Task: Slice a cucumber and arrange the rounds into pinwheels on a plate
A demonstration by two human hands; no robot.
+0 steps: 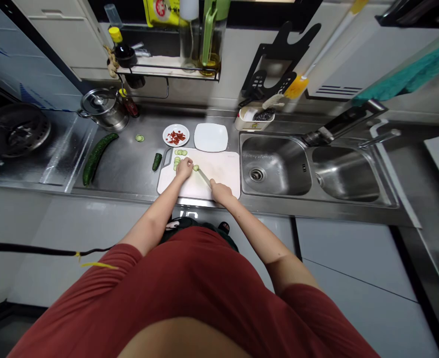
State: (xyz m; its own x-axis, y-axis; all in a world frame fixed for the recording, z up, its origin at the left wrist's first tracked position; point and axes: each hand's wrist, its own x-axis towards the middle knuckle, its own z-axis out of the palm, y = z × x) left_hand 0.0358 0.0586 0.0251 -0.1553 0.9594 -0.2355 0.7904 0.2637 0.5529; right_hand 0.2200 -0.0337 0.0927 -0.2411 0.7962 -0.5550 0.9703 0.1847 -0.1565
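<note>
"Because the knife ends just beside the left hand, which hazard do you rate first?"

"Cutting contact. I judge the left fingertips to be the exposed part: should the blade skid on slick cucumber, its tip could run toward them. Poor support of so small a piece would be the likely cause."

"Secondary faults?"

"Two. I see sliced cucumber near the left side of the cutting board, next to the left hand; a careless sweep of that hand could scatter it. Also, if the steel counter beneath is wet, the board could creep under load. I can't confirm moisture from my remote view."

"State the workpiece position relative to the fingers."

"The cucumber slice sits at the far end of the blade, over the board, immediately right of the left fingertips. I can't resolve whether they touch it."

"Finger condition?"

"Right hand: closed around the knife's handle, nearer the body than the slice. Left hand: fingers bent and drawn together; whether they grip anything, I can't determine. The short cucumber piece lies off the board, just beyond its left edge."
</note>
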